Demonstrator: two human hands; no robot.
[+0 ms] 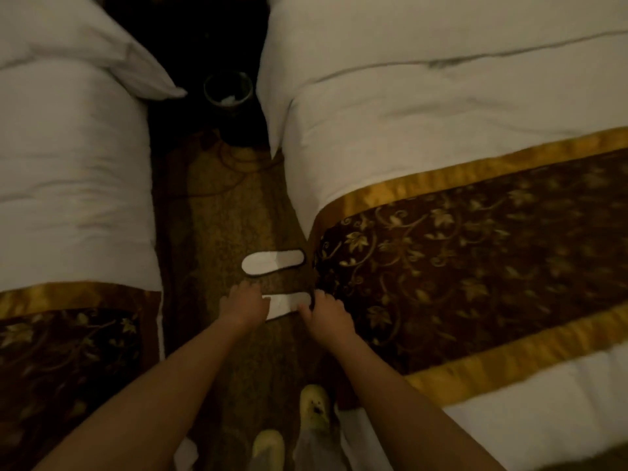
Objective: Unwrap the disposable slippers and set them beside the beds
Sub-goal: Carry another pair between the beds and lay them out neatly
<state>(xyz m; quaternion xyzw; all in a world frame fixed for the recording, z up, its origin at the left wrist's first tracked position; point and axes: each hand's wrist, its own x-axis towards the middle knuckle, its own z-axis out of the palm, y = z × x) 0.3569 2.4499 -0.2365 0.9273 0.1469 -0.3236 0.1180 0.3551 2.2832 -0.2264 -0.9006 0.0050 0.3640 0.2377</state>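
One white disposable slipper (273, 262) lies flat on the patterned carpet in the aisle, close to the right bed (441, 158). A second white slipper (286, 304) lies just nearer to me, parallel to the first. My left hand (244, 304) rests on its left end and my right hand (323, 312) on its right end, fingers curled over it. No wrapper is visible on either slipper. The left bed (71, 185) borders the aisle on the other side.
A dark waste bin (228, 91) with crumpled white material inside stands at the far end of the aisle. Both beds carry brown-and-gold runners (475, 260). My feet in yellowish shoes (314, 407) stand at the bottom. A white scrap (186, 453) lies by my left arm.
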